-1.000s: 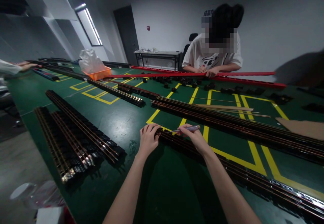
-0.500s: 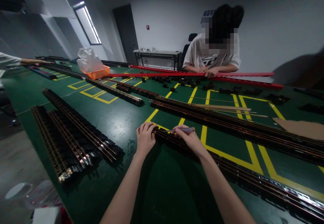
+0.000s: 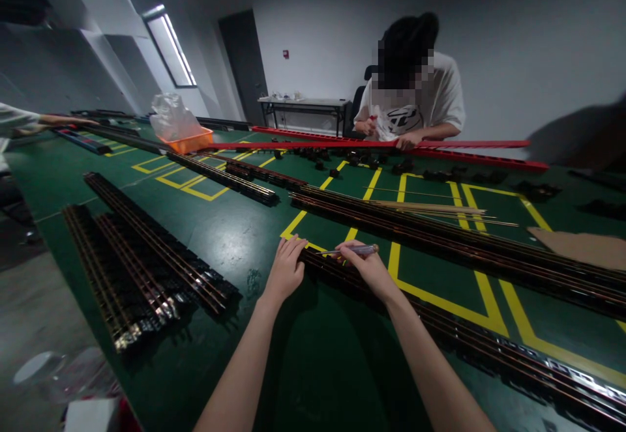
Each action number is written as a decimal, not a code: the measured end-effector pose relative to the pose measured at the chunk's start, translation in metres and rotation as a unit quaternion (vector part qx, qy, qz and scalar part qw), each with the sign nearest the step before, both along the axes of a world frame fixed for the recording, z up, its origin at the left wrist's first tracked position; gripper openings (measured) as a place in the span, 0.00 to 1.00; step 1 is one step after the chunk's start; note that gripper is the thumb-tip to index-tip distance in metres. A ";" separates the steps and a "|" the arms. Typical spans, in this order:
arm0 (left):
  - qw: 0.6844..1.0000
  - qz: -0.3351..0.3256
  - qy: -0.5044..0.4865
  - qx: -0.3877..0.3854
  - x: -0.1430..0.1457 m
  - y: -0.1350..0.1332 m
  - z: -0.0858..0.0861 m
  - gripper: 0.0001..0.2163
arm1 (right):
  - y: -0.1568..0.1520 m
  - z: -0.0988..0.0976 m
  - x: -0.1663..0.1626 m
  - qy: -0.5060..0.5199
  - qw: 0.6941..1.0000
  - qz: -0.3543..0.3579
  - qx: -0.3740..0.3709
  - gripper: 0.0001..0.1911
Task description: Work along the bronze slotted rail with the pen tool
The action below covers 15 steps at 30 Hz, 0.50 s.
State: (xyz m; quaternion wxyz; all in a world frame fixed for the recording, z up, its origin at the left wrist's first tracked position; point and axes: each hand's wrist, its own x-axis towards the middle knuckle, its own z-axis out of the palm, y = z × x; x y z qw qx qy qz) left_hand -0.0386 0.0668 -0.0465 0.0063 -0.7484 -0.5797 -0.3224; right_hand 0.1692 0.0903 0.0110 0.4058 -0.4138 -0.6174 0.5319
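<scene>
A long black rail with copper strips (image 3: 454,328) runs from the table's middle to the lower right. My left hand (image 3: 285,268) rests on its near end, fingers curled over the end of the rail. My right hand (image 3: 366,266) lies on the rail just to the right and pinches a thin clear-handled tool (image 3: 353,249), which points left toward my left hand. Both forearms reach in from the bottom edge.
More copper-strip rails lie at the left (image 3: 147,249), across the middle (image 3: 440,230) and further back (image 3: 235,181). A person in a white shirt (image 3: 415,106) works at red rails (image 3: 391,144). An orange bin with a plastic bag (image 3: 182,129) stands behind. Another person's arm (image 3: 59,120) reaches in at far left.
My hands have stayed on the rail's end, shifting only slightly. The person opposite has bent their head down and lifted one hand toward their chest.
</scene>
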 end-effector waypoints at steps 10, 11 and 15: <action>0.997 -0.007 0.071 -0.005 0.007 -0.008 0.014 0.22 | 0.001 0.001 0.010 -0.015 1.000 -0.001 0.001 0.16; 0.997 -0.002 0.074 -0.002 0.007 -0.008 0.015 0.21 | 0.001 0.002 0.011 -0.015 1.000 0.000 0.004 0.15; 0.996 0.020 0.084 0.004 0.011 -0.007 0.016 0.17 | 0.003 0.000 0.014 -0.006 1.000 0.001 0.007 0.14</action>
